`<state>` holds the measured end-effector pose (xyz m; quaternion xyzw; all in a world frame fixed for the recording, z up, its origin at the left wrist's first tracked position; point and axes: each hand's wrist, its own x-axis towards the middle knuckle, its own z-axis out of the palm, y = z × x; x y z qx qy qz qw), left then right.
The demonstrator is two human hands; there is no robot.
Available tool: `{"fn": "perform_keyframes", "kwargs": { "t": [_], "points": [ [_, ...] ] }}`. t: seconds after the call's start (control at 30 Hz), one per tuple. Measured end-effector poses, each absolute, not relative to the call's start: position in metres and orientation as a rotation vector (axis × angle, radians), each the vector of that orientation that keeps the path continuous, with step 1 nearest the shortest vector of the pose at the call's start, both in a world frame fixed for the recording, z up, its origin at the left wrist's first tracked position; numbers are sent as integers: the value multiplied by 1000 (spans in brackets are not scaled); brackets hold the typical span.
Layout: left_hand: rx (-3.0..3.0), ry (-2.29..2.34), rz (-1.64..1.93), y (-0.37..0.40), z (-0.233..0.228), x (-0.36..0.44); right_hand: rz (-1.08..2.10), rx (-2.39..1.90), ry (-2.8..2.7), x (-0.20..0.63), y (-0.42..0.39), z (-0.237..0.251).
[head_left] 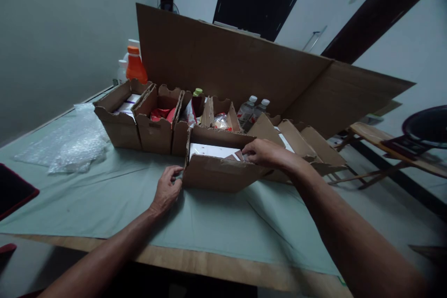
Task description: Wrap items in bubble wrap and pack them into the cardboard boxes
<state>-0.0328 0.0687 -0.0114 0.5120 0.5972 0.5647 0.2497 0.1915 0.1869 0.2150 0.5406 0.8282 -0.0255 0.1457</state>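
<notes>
A long open cardboard box (219,174) is in front of me, with flat white boxes (213,151) inside it. My left hand (166,189) is at its left end, fingers bent against the lower edge. At the opposite end my right hand (262,152) is closed over the rim, its fingertips partly hidden inside. Behind stands a row of similar cardboard bins; the leftmost bin (120,128) has white cartons (130,104), and the bin beside it (153,137) contains red packets (162,114).
Bubble wrap (75,142) lies left on the green tablecloth (129,200). A tall cardboard panel (223,65) rises behind the bins. Two clear bottles (252,111) stand between bins and panel; an orange bottle (135,66) is at back left. A wooden chair (394,142) stands right.
</notes>
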Motion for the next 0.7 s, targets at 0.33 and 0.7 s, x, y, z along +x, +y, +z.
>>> {"fn": "perform_keyframes", "kwargs": {
  "t": [0.33,0.7],
  "points": [
    [1385,1621,1576,64,-14,-35,-198,2364,3043,285,99,165],
    [1225,1396,1486,63,16,-12,-945,2345,2912,244,106,86]
  ]
}}
